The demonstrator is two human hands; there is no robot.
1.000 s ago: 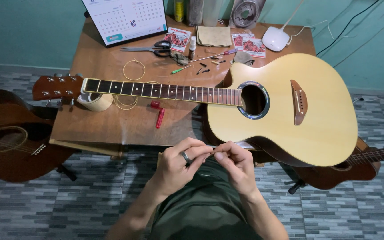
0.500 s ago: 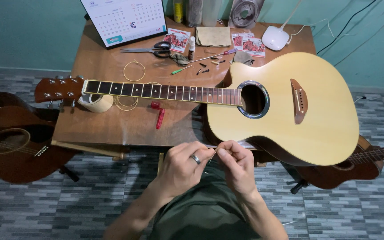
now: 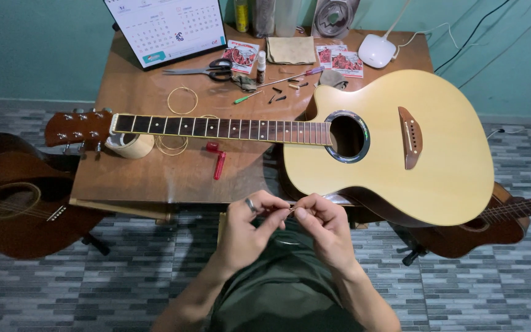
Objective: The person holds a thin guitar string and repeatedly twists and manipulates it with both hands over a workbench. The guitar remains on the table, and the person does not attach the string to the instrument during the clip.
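The thin wire guitar string (image 3: 291, 210), barely visible, stays pinched between left hand (image 3: 250, 230) and right hand (image 3: 324, 230), now shifted slightly lower.

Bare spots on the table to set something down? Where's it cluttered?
Free: the table strip between the guitar neck and the near edge, left of the red string winder; also the patch between the scissors and the neck, left of the coiled string. Crowded: the back edge and beside the guitar body.
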